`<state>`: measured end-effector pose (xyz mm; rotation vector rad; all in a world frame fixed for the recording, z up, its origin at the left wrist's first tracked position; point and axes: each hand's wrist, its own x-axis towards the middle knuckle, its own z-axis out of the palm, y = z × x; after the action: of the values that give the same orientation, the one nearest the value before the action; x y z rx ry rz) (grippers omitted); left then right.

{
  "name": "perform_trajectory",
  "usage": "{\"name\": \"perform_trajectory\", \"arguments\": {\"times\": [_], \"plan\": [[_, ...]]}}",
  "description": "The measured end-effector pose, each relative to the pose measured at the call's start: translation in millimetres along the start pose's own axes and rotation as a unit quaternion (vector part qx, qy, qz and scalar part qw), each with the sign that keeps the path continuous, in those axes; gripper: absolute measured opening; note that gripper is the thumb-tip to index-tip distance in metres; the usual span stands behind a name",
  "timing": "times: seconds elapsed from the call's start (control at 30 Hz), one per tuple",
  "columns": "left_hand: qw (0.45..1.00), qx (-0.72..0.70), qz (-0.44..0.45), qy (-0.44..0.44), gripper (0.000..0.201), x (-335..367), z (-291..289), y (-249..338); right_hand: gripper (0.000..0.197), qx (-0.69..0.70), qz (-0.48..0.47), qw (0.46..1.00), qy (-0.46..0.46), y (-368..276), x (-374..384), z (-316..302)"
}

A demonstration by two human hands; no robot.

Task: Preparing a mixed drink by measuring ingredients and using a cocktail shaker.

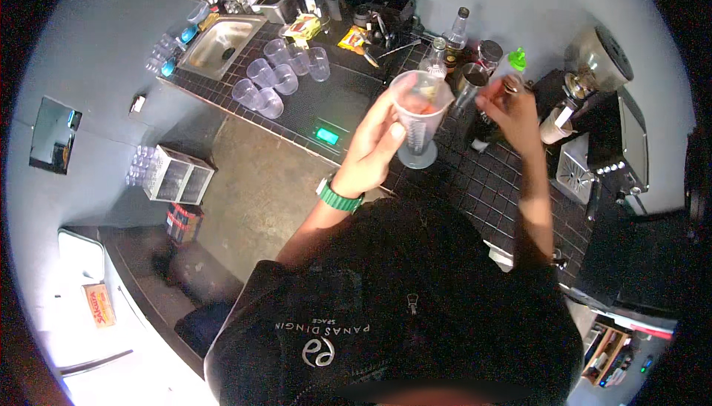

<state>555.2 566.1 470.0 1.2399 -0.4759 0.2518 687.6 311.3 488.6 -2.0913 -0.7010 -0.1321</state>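
Observation:
My left hand (369, 145) is wrapped round a clear plastic measuring jug (421, 128), with graduation marks on its side and a round foot. It is held above the black tiled counter. My right hand (513, 113) reaches forward with its fingers bent in, closed at the top of something dark that I cannot make out. Just beyond it stands a squeeze bottle (515, 60) with a bright green cap. Left of that hand is a metal shaker cup (470, 83), and glass bottles (457, 29) stand behind.
Several clear plastic cups (273, 76) stand on the counter at left, near a scale with a lit green display (326, 136). Farther left is a sink (222, 44). A coffee grinder (598, 61) and an espresso machine (623, 146) occupy the right side.

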Motion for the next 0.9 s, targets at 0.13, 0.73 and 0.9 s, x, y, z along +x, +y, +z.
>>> {"name": "perform_trajectory", "arguments": {"times": [0.13, 0.73, 0.9], "plan": [[0.995, 0.074, -0.016, 0.059, 0.068, -34, -25, 6, 0.02, 0.159, 0.089, 0.973, 0.143, 100, -47, 40], [0.95, 0.195, -0.051, 0.238, 0.057, -86, -97, -30, 0.016, 0.126, 0.093, 0.94, 0.303, 195, -78, 66], [0.948, 0.232, -0.081, 0.201, 0.056, -92, -99, -46, 0.021, 0.091, 0.106, 0.941, 0.309, 208, -83, 65]]}}
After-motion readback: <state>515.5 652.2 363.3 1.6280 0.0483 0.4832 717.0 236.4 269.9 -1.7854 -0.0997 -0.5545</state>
